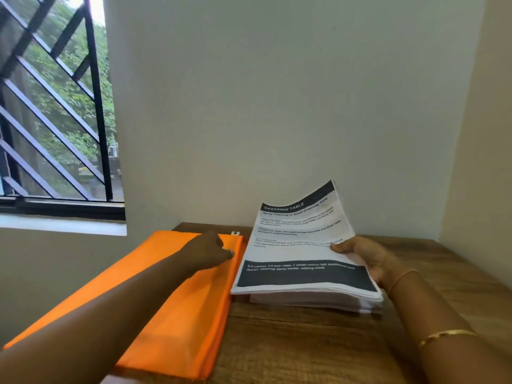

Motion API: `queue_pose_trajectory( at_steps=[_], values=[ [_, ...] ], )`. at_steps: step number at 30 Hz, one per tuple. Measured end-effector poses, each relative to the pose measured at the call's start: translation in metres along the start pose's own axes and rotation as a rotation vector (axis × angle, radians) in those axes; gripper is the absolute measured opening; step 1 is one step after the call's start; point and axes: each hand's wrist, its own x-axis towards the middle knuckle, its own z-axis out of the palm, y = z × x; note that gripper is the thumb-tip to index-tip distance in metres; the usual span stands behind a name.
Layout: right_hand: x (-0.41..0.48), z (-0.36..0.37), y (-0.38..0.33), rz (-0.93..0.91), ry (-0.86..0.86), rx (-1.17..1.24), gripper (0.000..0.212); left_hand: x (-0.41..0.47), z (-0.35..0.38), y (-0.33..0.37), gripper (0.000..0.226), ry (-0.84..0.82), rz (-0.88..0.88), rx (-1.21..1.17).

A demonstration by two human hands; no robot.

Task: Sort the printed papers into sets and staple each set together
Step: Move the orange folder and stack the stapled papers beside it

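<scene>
Wooden table [304, 342], lower centre: right hand [365, 259] grips top sheets [299, 239] lifted off the paper stack [318, 297]; a loose grip could spill them. Left hand [205, 250] curled on orange cloth [171, 314], grasp unclear.

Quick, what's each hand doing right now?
Left hand: curled on the orange cloth; whether it grips cannot be told.
Right hand: holds the printed papers at their right edge.

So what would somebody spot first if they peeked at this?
Probably the bright orange cloth lying over the left side of the wooden table, with the left hand resting on it. Next, the stack of printed papers to its right, with the right hand gripping its edge and the top sheets raised.
</scene>
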Motion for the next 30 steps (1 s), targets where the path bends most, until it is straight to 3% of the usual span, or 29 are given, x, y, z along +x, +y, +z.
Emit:
queue_pose_trajectory(
  at_steps=[3,5,8,12,16,19,21,22,30],
  values=[
    [0.000,-0.008,0.000,-0.002,0.029,-0.011,0.017,-0.012,-0.002,0.008,0.075,-0.309,-0.087,0.293],
    [0.001,-0.010,0.002,-0.005,0.047,-0.018,0.020,-0.013,0.003,0.009,0.086,-0.355,-0.086,0.375],
    [0.001,-0.010,0.003,0.003,0.043,-0.024,0.020,-0.009,0.007,0.006,0.091,-0.357,-0.095,0.355],
    [-0.002,-0.012,0.003,0.005,0.008,-0.071,0.015,0.002,-0.006,-0.004,0.096,-0.371,-0.202,0.144],
    [-0.008,-0.013,0.003,-0.006,-0.032,-0.110,0.016,0.003,-0.022,-0.013,0.078,-0.384,-0.274,-0.057],
    [-0.012,-0.012,0.004,0.014,-0.078,-0.144,0.016,0.003,-0.025,-0.017,0.041,-0.308,-0.278,-0.223],
    [-0.015,-0.011,0.004,0.029,-0.091,-0.172,0.012,0.001,-0.025,-0.015,0.011,-0.155,-0.234,-0.228],
    [-0.016,-0.010,0.005,0.031,-0.098,-0.189,0.011,0.001,-0.025,-0.015,0.006,-0.062,-0.187,-0.165],
    [-0.025,-0.004,0.006,0.089,-0.208,-0.207,0.013,0.002,-0.040,-0.007,0.035,0.276,0.057,0.167]
  ],
)
